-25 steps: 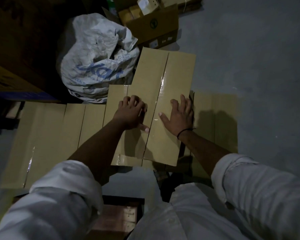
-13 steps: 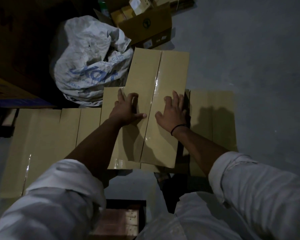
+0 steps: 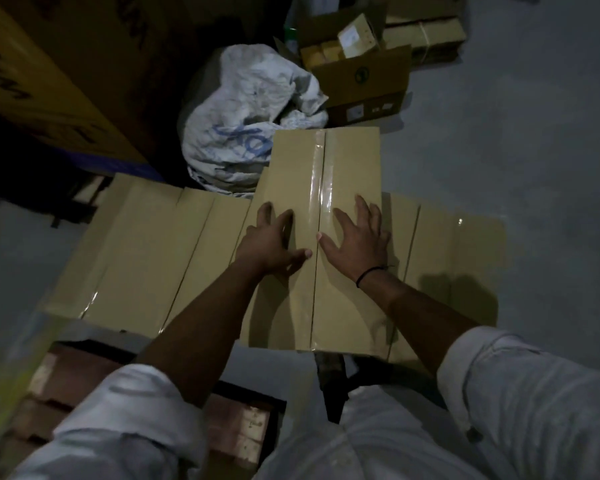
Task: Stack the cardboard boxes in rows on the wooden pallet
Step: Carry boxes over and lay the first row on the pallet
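Palms flat on the cardboard box (image 3: 326,161)

Your left hand (image 3: 271,244) and right hand (image 3: 357,240) lie side by side on the cardboard box, gripping nothing. The fingers are straight and spread, and the thumbs nearly meet at its taped seam. It rests on a row of boxes (image 3: 146,251) running out past both your hands. The wooden pallet (image 3: 66,386) shows below your left forearm. A white sack (image 3: 243,109) and an open carton (image 3: 364,81) lie beyond your fingertips.
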